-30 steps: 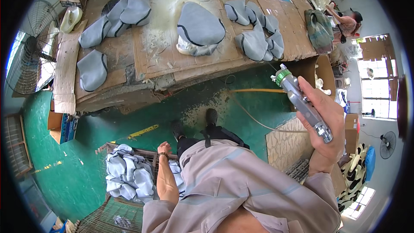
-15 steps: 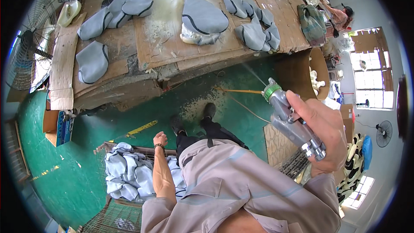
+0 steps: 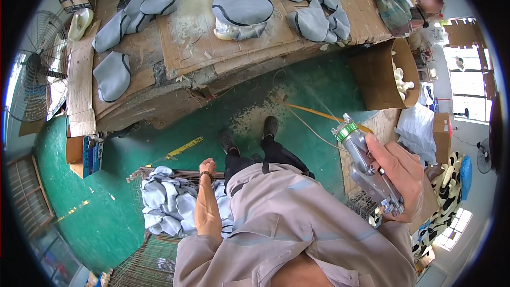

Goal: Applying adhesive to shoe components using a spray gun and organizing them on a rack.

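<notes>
My right hand (image 3: 398, 178) is wrapped round a metal spray gun (image 3: 366, 162) with a green ring near its nozzle. A faint mist streams from the nozzle toward the workbench. At the middle of that bench, a large grey fabric piece with a dark edge (image 3: 241, 2) rests on a pale, foam-like form (image 3: 239, 31). My left hand (image 3: 207, 167), a band round its wrist, hangs beside a wire basket (image 3: 139, 180) heaped with grey fabric pieces (image 3: 169, 202). Its fingers are curled and nothing shows in them.
Cardboard covers the workbench (image 3: 183, 48), where more grey pieces (image 3: 146, 8) lie left and right. A cardboard barrel (image 3: 372, 77) holding pale parts stands at right. A yellow hose (image 3: 311, 111) crosses the green floor. A large fan (image 3: 34, 66) stands left; another person (image 3: 429, 2) is far right.
The view has shifted, so the bench sits higher in it. My right hand and the spray gun are slightly lower. The mist is seen in both frames, and my left hand stays by the basket.
</notes>
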The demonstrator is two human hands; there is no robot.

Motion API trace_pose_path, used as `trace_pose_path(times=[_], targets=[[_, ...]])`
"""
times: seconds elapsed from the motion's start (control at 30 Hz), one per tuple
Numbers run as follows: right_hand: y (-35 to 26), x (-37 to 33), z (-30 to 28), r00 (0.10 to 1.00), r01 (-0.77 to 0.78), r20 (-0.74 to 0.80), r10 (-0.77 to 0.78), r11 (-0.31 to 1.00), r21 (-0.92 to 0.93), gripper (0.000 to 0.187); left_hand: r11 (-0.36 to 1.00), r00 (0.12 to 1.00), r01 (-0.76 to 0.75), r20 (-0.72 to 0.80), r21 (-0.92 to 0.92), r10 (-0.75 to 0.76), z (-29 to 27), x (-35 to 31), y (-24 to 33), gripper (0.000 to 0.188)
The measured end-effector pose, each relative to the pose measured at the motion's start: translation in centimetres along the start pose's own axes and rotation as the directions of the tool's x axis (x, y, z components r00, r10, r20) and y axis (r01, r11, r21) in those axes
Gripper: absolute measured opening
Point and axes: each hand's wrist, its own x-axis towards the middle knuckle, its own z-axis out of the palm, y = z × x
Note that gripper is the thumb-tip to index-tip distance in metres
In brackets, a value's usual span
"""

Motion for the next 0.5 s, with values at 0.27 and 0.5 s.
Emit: trace_pose_path(times=[0.27,0.5], targets=[[8.7,-3.9,-1.9,0.995,-0.079,-0.05,0.084,0.992,0.098,0.062,1.0,1.0,-0.023,0.008,0.009,0.023,4.8,-3.0,3.0,0.031],[18.6,-7.0,-3.8,0.993,-0.112,0.023,0.112,0.917,0.382,0.07,0.993,0.993,-0.119,-0.011,0.016,0.119,9.0,-6.5,6.0,0.036]])
